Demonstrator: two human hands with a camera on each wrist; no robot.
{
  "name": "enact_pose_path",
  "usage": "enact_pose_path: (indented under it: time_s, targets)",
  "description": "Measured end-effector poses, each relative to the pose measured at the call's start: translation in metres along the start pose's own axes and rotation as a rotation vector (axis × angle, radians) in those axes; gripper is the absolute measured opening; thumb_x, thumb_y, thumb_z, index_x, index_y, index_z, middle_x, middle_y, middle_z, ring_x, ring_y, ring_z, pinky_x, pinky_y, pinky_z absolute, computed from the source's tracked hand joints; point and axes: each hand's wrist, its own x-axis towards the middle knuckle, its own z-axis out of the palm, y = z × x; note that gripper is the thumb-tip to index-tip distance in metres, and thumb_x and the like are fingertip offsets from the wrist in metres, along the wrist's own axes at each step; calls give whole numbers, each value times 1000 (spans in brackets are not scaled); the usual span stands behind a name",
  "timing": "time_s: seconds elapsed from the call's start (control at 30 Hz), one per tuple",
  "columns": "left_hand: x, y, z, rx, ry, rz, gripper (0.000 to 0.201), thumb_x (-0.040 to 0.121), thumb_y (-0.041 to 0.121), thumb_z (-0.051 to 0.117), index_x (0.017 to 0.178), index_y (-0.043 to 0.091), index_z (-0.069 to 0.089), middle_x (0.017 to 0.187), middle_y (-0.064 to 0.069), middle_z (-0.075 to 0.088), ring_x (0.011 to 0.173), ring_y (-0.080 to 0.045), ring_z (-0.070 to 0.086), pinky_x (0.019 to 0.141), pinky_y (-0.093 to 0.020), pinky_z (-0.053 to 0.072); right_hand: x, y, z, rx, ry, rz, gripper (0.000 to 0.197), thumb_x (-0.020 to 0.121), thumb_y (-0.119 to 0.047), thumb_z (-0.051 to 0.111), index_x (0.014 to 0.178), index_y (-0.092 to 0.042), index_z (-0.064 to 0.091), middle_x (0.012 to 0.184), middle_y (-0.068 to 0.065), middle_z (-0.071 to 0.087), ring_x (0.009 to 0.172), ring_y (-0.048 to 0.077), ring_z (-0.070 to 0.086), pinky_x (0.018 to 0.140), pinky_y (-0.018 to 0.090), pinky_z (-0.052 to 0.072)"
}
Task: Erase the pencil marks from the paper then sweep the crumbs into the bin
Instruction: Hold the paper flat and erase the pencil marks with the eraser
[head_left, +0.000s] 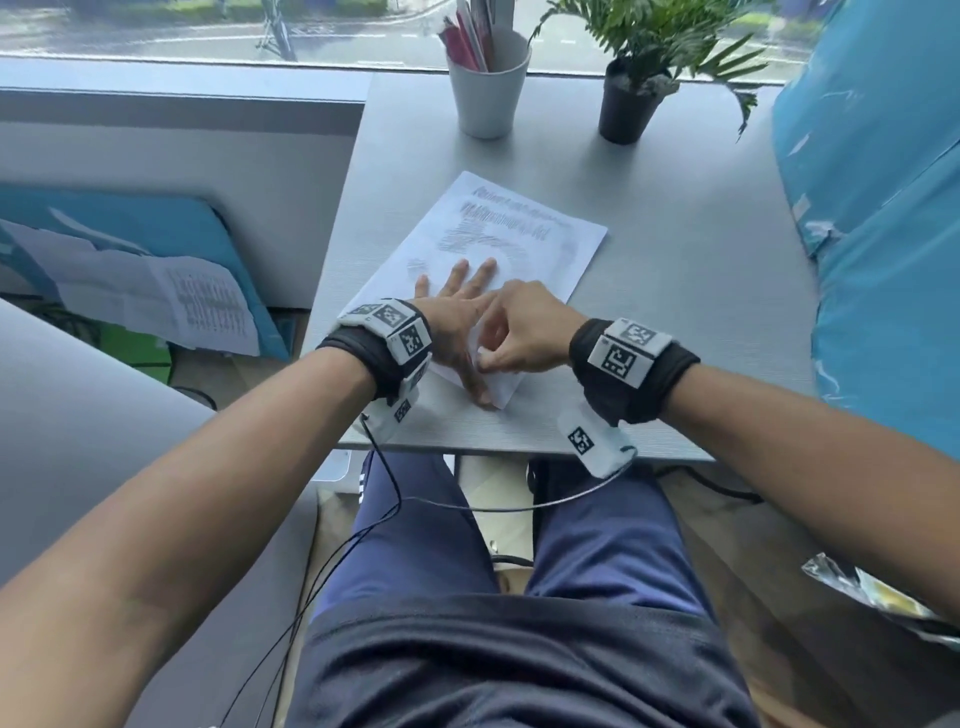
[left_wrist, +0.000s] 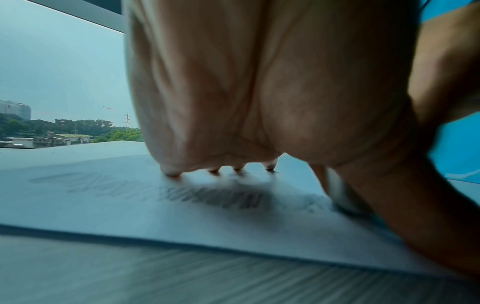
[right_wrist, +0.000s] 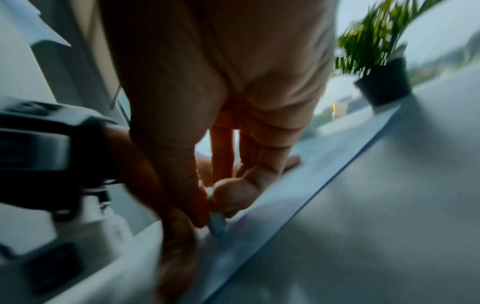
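Observation:
A white paper (head_left: 550, 249) lies slanted on the grey table (head_left: 701, 312), with grey pencil scribbles (head_left: 493, 228) across its far half. My left hand (head_left: 457, 306) lies flat on the sheet with fingers spread, its thumb reaching toward the near corner. In the left wrist view the fingertips (left_wrist: 171, 172) press the paper (left_wrist: 103, 205) just before the scribbles (left_wrist: 213, 197). My right hand (head_left: 488, 358) pinches a small white eraser (head_left: 480, 357) against the paper's near part, close beside the left thumb. The right wrist view shows the eraser (right_wrist: 217, 224) held between thumb and fingers, its tip on the sheet (right_wrist: 259, 222).
A white cup of pencils (head_left: 488, 88) and a potted plant (head_left: 628, 98) stand at the table's far edge. A blue bag (head_left: 883, 218) borders the table on the right. Papers and a blue board (head_left: 156, 291) lie on the floor to the left. The table's front edge (head_left: 519, 451) is just below my wrists.

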Motion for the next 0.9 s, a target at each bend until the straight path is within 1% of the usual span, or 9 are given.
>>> enact_pose_path:
  time_s: [0.07,0.2,0.33,0.4,0.5,0.6,0.67,0.77,0.9]
  targets:
    - [0,0,-1,-10,11,11,159,43,68,89,154,36,-20,156,7,-40,144,-24,-37,114,-64,-17,6,10,-10,20,-19,21,14,72,-20,77,59,-21,72,53,-6,65,46,-1,57,53,14,44]
    - [0,-3,-7,-58,64,37,157,42,65,92,154,43,-15,160,8,-35,145,-23,-34,114,-66,-16,24,38,-53,98,288,181,10,69,-24,79,67,-15,75,61,1,70,47,0,59,56,16,49]
    - [0,0,4,-2,11,18,160,43,68,90,153,37,-22,157,6,-39,144,-24,-36,115,-66,-13,4,9,-3,12,37,29,12,71,-18,73,60,-15,71,51,-6,61,43,1,51,50,16,41]
    - [1,0,1,-11,16,30,159,43,68,90,153,40,-22,157,6,-39,144,-24,-37,115,-66,-15,3,15,-10,29,18,23,6,73,-18,75,69,-14,76,53,-8,63,45,-3,53,52,15,41]
    - [2,-5,-2,-45,57,52,157,41,67,91,154,44,-17,159,8,-36,144,-23,-36,113,-66,-17,27,49,-50,4,315,137,12,76,-21,76,83,-12,77,71,-4,67,65,5,60,65,18,43]
    - [0,-9,3,-24,55,83,154,44,71,88,154,45,-17,159,8,-35,145,-23,-35,113,-66,-17,38,78,-65,-31,304,216,13,78,-25,74,87,-16,75,81,-1,67,82,14,62,73,19,43]
    - [-2,-12,2,22,52,105,144,52,76,81,154,45,-15,161,5,-33,146,-23,-33,114,-65,-16,40,86,-63,-22,256,210,9,79,-26,73,86,-20,72,81,-1,67,83,16,62,73,20,41]
    - [-7,-11,-1,95,123,188,108,76,79,56,158,40,-2,165,-1,-22,151,-24,-20,117,-65,-9,41,87,-66,-6,239,188,8,81,-26,72,87,-21,71,82,-1,66,80,15,59,72,20,39]
    - [-16,22,25,260,173,518,91,90,77,28,160,26,0,166,1,-15,152,-16,-17,123,-48,-9,44,88,-67,-48,229,169,10,83,-26,71,92,-21,72,86,-2,57,85,17,54,75,23,38]
